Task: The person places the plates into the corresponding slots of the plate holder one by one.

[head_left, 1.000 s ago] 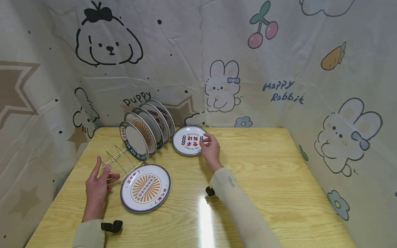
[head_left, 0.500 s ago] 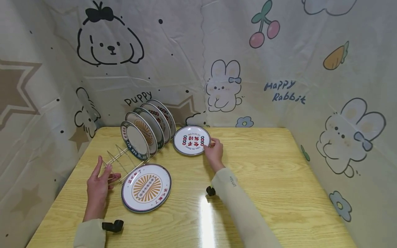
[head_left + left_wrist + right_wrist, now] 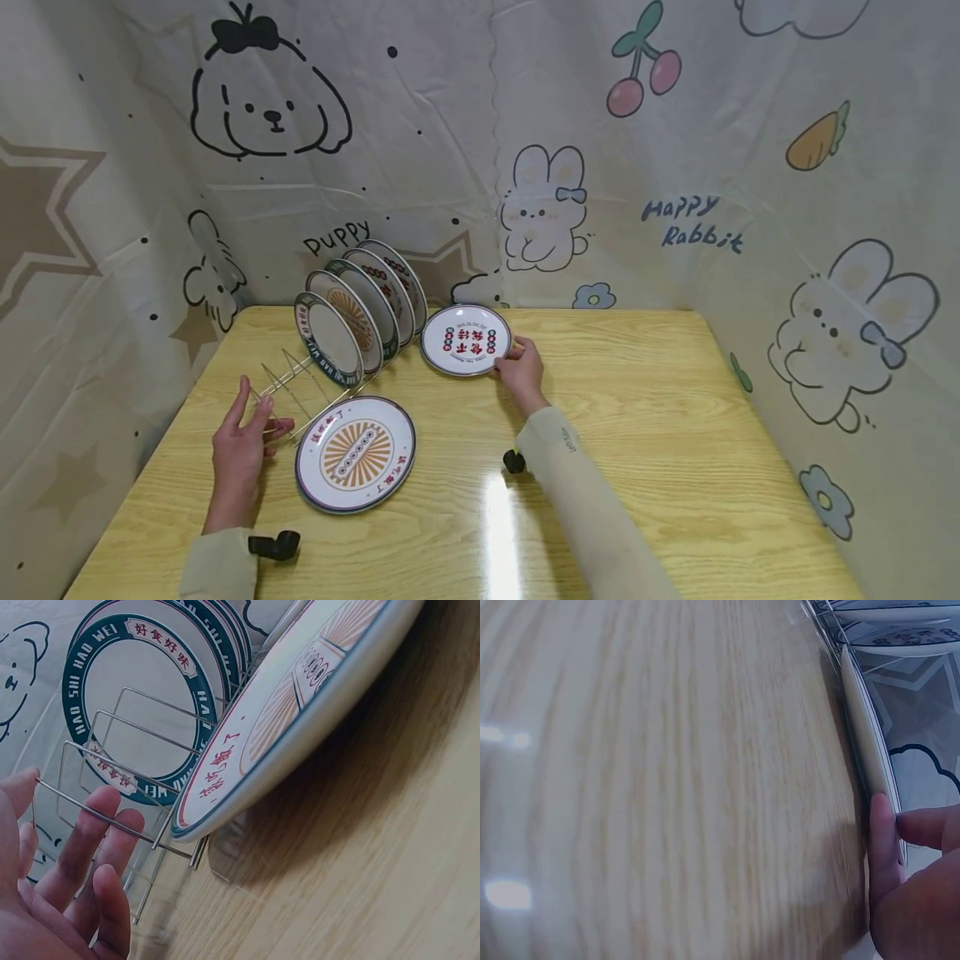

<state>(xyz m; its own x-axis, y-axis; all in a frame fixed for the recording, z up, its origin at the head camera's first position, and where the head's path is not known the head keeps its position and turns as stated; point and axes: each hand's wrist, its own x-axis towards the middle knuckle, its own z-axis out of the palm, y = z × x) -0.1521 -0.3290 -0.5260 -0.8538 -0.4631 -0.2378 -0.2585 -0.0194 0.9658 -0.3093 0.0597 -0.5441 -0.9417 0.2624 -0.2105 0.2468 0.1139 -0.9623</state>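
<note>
At the right rim of a small white plate with red characters (image 3: 467,340), my right hand (image 3: 522,373) pinches the edge. The right wrist view shows the thumb above that plate (image 3: 870,739) and a finger beneath it. My left hand (image 3: 238,454) holds the near end of a gold wire plate rack (image 3: 300,392), thumb and fingers at the end wire (image 3: 112,820). Several plates stand on edge in the rack's far part, the nearest a green-rimmed plate (image 3: 327,340). A larger plate with an orange sunburst (image 3: 356,454) lies on the table beside the rack.
The wooden table (image 3: 637,417) ends at a printed cloth backdrop (image 3: 450,167), which also runs along both sides. Bare wire slots of the rack lie between my left hand and the standing plates.
My right hand has shifted from over the small plate's right edge to pinching its rim, with fingers now under it. My left hand stays at the rack.
</note>
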